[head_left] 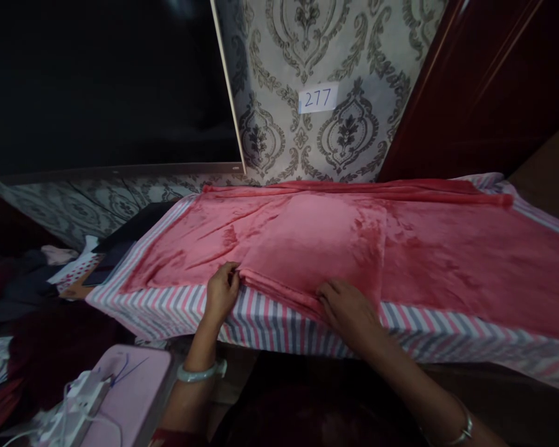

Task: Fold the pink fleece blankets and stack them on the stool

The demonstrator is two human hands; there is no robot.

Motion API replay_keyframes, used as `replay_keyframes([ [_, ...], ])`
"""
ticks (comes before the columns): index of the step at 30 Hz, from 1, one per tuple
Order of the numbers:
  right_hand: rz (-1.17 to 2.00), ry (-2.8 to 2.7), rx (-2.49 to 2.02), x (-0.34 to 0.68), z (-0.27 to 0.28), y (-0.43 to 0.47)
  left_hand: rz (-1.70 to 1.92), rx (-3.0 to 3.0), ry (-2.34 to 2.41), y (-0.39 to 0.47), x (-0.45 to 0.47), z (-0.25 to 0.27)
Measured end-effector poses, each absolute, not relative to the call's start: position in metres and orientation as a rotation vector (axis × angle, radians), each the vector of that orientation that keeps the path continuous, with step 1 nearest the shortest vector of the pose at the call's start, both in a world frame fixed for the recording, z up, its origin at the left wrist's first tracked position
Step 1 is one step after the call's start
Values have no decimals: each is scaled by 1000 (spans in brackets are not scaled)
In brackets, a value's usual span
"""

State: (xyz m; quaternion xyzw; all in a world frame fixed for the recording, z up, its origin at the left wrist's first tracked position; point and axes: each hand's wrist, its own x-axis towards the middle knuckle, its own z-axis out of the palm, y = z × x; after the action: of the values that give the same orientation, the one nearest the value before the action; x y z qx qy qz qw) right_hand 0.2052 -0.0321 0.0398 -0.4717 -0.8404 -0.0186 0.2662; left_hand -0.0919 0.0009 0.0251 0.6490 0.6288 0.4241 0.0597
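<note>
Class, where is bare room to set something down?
Free: the flat pink plush blanket right of its folded section, before rear folds; the pale pink rounded surface right of the white power strip. Crowded: that section's front edge, by left hand and right hand.

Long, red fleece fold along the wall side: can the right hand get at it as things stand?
Probably yes, once the right hand leaves the folded pink fleece panel; only low fabric lies between hand and red fold.
</note>
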Motion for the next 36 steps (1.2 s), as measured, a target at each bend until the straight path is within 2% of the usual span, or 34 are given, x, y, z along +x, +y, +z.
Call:
replay_keyframes([
  [5, -64, -2252, -1061, 212, 43, -42, 1434, 1910, 1919, -4, -96, 21],
  [12, -2, -2321, -1048, 210, 33, -49, 1324, 2020, 1943, -4, -99, 17],
  [18, 152, -2142, -959, 222, 39, -56, 1320, 1956, 1959, -2, -100, 18],
  [25, 201, -1711, -1301, 267, 17, -62, 1243, 1849, 1979, 3, -99, 25],
  [30, 513, -1554, -1529, 284, 9, -67, 1193, 1895, 2039, 9, -98, 28],
  [36, 723, -1448, -1482, 275, 12, -73, 1316, 1504, 1879, 6, -98, 25],
])
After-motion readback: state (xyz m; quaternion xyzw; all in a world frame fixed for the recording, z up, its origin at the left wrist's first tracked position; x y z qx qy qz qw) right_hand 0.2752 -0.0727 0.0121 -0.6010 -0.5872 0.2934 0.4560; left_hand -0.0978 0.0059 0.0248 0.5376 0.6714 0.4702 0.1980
